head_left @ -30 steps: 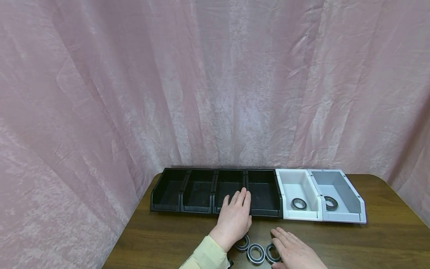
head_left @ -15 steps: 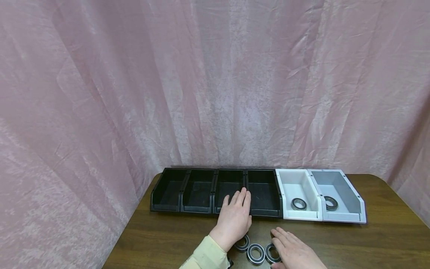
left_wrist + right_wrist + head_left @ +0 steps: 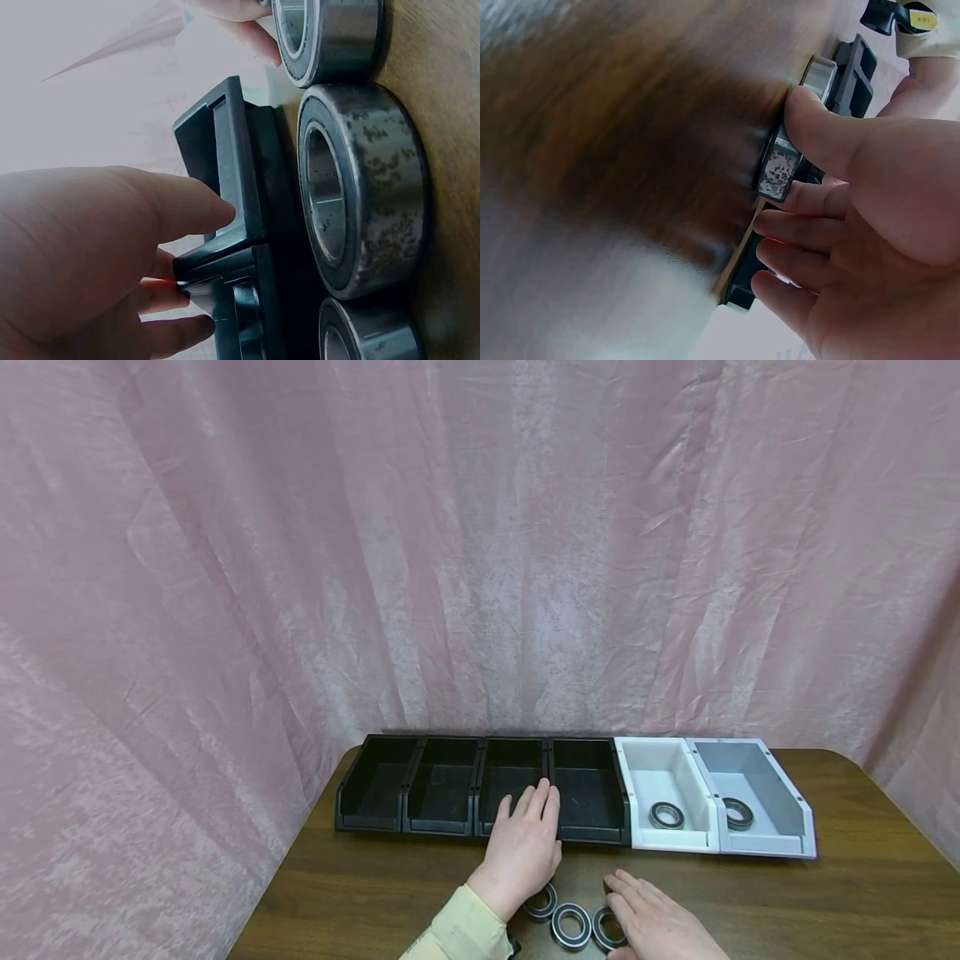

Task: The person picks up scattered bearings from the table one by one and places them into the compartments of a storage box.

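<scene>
My left hand (image 3: 522, 850) lies over the front of a black bin (image 3: 513, 760), its fingers straight and spread a little. Three black-and-silver ball bearings lie in a row on the table. A far-left bearing (image 3: 542, 903) is partly behind my left wrist, beside the middle bearing (image 3: 364, 187). My right hand (image 3: 656, 917) is at the right-hand bearing (image 3: 778, 171), the thumb on one side and the index finger on the other. Its other fingers (image 3: 791, 262) stretch out past it. The right-hand bearing is partly covered by the hand.
Several black bins (image 3: 442, 827) stand in a row at the back. To their right are a white bin (image 3: 645, 760) and a grey bin (image 3: 750, 760), each with one bearing inside. A pink curtain (image 3: 487, 568) hangs behind the wooden table (image 3: 360, 893).
My right hand and the right-hand bearing have shifted very slightly toward the table's near side. My left hand stays in place.
</scene>
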The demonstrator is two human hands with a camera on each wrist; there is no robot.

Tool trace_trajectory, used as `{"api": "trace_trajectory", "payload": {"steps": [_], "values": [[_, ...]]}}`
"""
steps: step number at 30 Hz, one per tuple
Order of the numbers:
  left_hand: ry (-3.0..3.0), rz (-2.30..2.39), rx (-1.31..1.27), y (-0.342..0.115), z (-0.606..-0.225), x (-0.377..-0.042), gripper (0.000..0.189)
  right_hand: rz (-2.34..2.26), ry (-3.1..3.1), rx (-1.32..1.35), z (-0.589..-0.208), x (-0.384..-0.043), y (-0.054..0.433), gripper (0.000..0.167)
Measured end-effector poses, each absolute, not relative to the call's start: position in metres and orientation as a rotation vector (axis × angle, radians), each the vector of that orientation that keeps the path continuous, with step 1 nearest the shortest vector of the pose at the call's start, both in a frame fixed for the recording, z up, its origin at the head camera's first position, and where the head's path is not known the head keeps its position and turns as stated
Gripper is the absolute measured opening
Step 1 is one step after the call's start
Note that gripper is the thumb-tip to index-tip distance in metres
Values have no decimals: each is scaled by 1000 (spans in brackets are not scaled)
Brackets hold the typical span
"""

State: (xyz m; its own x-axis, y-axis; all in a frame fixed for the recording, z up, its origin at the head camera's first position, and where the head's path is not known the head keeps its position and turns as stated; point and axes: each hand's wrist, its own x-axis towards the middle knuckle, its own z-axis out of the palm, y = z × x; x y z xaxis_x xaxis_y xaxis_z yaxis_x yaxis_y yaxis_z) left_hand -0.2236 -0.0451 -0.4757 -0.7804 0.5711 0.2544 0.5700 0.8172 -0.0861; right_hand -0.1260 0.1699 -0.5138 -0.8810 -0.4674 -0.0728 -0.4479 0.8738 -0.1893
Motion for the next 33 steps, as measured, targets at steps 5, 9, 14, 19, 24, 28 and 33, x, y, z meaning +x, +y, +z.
{"api": "trace_trajectory", "payload": {"steps": [5, 9, 14, 19, 24, 28, 33], "values": [[-2734, 0, -874, -45, -476, -224, 74, -276, 2897, -704, -513, -127, 171, 71], [-2740, -7, -872, -45, -476, -224, 74, -250, 2948, -772, -513, -125, 174, 69], [-2751, -17, -869, -46, -475, -224, 74, -239, 3017, -798, -507, -125, 174, 63], [-2749, -21, -874, -46, -475, -224, 74, -343, 2995, -653, -494, -126, 173, 62], [-2736, -16, -876, -46, -475, -224, 73, -360, 3014, -618, -479, -126, 175, 59], [-2722, -9, -881, -46, -477, -225, 73, -324, 3078, -665, -469, -126, 178, 58], [-2690, 14, -883, -46, -480, -227, 73, -214, 3292, -840, -462, -126, 184, 55]]}}
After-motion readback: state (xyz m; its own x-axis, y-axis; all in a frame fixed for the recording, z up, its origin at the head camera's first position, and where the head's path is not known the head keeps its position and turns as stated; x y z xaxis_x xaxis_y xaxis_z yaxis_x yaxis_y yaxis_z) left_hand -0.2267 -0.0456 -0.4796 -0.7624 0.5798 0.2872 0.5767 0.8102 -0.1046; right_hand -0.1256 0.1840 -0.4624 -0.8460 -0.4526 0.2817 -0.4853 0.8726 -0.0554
